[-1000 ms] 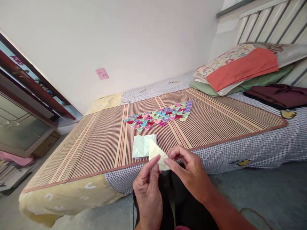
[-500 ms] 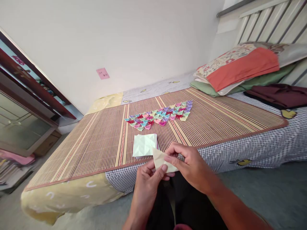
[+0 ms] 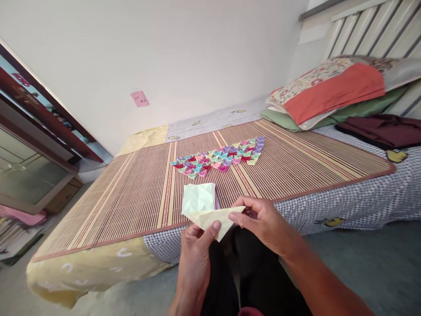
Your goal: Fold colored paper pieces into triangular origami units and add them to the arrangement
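Pale yellow paper triangle (image 3: 223, 224) in left grip (image 3: 195, 250) and right grip (image 3: 265, 223), square paper stack (image 3: 198, 198) just beyond

Bed (image 3: 82, 270) with checked and yellow bedding (image 3: 368, 202), striped mat (image 3: 305, 162) on top. Pale plain wall (image 3: 197, 52) behind bed, pink paper slip (image 3: 140, 98) above bed. White slatted headboard (image 3: 381, 33) at bed's right end, pillows (image 3: 335, 96) piled there. Dark-framed glass panel (image 3: 36, 180) left of bed. Grey floor (image 3: 358, 254) below bed. Soft light.

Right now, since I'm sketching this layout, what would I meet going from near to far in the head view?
Held cream paper triangle → paper stack → colourful folded paper pieces → pink note on the wall.
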Tool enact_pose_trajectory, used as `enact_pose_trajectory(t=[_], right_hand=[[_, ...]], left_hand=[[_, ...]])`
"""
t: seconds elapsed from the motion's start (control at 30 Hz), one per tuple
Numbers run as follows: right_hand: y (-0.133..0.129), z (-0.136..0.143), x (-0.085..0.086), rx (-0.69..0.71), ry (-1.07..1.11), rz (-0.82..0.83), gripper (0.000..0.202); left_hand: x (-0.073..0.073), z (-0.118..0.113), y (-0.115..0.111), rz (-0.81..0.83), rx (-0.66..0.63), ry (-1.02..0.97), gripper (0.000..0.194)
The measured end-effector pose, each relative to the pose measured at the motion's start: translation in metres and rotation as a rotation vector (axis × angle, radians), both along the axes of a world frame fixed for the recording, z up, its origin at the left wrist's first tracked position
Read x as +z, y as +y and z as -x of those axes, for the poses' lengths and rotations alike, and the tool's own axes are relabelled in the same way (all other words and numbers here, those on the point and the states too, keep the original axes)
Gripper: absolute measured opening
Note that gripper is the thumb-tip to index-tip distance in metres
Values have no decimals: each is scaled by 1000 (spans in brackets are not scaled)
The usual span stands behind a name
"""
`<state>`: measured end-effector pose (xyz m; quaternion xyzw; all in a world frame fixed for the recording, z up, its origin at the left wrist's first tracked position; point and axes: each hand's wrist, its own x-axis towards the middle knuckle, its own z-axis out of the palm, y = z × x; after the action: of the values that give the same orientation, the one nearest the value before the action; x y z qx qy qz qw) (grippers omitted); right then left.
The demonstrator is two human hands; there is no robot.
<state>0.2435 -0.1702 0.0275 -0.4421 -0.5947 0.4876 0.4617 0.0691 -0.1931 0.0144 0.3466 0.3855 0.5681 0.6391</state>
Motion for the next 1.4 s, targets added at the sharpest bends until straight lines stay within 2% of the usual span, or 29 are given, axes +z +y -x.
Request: enact_pose_trajectory(t=[0.13,0.27,0.47,0.57,0.7,0.77,0.83,0.87,0.93,1.0,1.2,1.3,1.4], right_hand=[[-4,5,-3,-30,38,-3,27],[-6,7,-4,-69,34,-4,30],[-6,10,-5,-3,73,3,36],[-5,4,-5,-9,7,-81,38],[1,-14,-8,-125,-23,-178,37],[5,-22,-11,-247,46,-175,37],[7,-23,-14,-302,103,-170,38],[6,-20,-15,-269,102,-148,36],[2,-9,-19,-84,73,-78,32],[-3,8,-22,38,95,-38,29],[-10,39,-31,49,144,13,28],[-15,39,-31,35,116,15,26],[-20,29,-28,105,32,-17,22]], left_hand=[[0,-3,0,50,-21,-57,37],[2,-5,-2,75,-60,-100,32],[3,-7,-3,59,11,-95,30],[3,-8,-3,52,39,-87,29],[2,-7,-2,12,92,-80,27],[1,-7,0,5,137,-78,28],[1,-8,3,5,175,-91,29],[1,-9,4,9,180,-102,29],[1,-12,6,26,168,-117,28],[2,-15,6,44,147,-123,25],[5,-19,7,81,89,-173,25],[4,-19,7,96,108,-164,28],[0,-16,6,45,170,-92,29]])
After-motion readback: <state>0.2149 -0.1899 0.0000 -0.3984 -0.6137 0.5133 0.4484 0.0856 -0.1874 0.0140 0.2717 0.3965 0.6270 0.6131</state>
